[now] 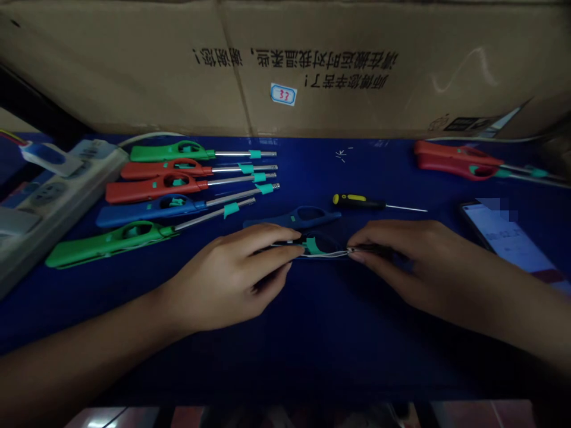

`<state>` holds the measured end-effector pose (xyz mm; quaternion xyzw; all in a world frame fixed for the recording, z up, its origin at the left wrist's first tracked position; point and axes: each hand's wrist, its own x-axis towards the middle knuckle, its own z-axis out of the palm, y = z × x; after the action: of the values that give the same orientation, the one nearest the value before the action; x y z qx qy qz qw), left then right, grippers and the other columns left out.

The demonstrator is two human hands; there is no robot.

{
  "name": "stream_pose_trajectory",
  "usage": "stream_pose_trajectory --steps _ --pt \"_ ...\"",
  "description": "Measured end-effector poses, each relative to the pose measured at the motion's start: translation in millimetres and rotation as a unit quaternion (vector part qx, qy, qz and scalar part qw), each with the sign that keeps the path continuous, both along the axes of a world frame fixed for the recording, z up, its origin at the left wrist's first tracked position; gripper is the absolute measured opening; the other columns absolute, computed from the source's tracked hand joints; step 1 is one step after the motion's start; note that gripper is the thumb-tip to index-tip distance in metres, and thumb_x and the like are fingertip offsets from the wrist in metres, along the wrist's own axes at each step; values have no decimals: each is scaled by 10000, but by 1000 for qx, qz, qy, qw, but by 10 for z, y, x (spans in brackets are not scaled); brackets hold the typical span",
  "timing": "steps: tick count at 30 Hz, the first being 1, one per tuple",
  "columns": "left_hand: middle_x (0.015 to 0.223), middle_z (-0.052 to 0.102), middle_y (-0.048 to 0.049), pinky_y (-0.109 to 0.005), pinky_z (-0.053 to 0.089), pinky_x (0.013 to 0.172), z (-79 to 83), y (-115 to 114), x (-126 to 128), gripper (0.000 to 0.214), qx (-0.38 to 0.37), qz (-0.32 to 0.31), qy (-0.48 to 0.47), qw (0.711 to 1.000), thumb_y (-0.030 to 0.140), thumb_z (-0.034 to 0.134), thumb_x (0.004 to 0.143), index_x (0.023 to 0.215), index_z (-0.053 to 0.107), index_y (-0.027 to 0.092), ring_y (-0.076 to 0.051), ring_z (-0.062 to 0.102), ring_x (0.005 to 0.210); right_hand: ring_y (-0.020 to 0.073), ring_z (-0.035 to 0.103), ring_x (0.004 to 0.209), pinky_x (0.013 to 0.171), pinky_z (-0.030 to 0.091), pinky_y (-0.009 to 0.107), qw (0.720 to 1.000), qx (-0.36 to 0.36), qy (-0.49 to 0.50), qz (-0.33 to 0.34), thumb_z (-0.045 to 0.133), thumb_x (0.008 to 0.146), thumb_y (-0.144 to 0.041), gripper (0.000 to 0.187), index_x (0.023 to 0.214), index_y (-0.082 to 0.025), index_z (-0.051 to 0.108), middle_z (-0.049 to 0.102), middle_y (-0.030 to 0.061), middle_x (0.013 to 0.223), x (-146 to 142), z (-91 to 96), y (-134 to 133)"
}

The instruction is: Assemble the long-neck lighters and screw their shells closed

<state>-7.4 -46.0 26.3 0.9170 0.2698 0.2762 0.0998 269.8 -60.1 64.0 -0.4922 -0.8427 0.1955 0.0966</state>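
Observation:
An opened gas lighter (328,254) lies between my hands at the middle of the table, its teal trigger (313,245) and a thin pale wire showing. My left hand (238,276) is closed on its left part, thumb and fingers around the edge. At the right end, my right hand (414,255) pinches it between thumb and forefinger; what sits inside that pinch is mostly hidden. Just behind my left fingers rests a loose blue handle shell (307,217) with a trigger loop. Beyond my right hand lies a black-and-yellow screwdriver (361,201), its shaft pointing right.
Several long-nosed lighters (156,189) in green, red and blue lie in a row at left, beside a power strip (62,190). Red lighters (455,159) lie at far right, near a phone (513,238). Tiny pale pins (342,156) lie before a cardboard box (156,77).

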Motion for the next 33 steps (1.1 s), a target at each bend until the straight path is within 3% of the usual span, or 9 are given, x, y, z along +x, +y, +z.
stream_pose_trajectory --steps 5,9,13,19,33 --pt "1195 719 -54 -390 568 1012 93 -67 159 272 -8 29 -34 999 154 663 897 1161 699 207 -218 646 1157 179 716 817 749 519 297 1000 -7 17 6 532 992 -254 203 961 -229 731 778 31 956 -24 -10 14" --pt "1165 715 -28 -414 518 993 194 -74 313 246 -47 39 23 998 215 616 961 1192 700 238 -219 596 1133 171 721 832 735 516 279 999 -16 31 22 507 992 -204 211 986 -222 717 781 29 959 -38 -10 28" --pt "1123 673 -33 -442 456 944 253 9 464 175 -55 48 58 996 313 662 952 1100 743 266 -232 562 1059 173 724 849 707 512 274 999 -21 41 19 502 982 -177 198 1026 -216 691 775 27 969 -52 4 34" --pt "1052 659 -34 -418 379 882 207 108 577 64 -33 70 46 996 296 734 902 905 782 255 -235 544 1030 174 714 845 683 505 272 999 -20 49 10 488 978 -182 196 1109 -189 633 753 59 1006 -50 -7 50" --pt "1062 676 -16 -388 308 850 71 130 547 124 1 44 38 998 284 682 951 873 762 230 -209 545 1026 150 705 833 713 477 249 995 -26 89 32 540 963 -197 161 1106 -226 607 742 -2 940 15 -83 99"
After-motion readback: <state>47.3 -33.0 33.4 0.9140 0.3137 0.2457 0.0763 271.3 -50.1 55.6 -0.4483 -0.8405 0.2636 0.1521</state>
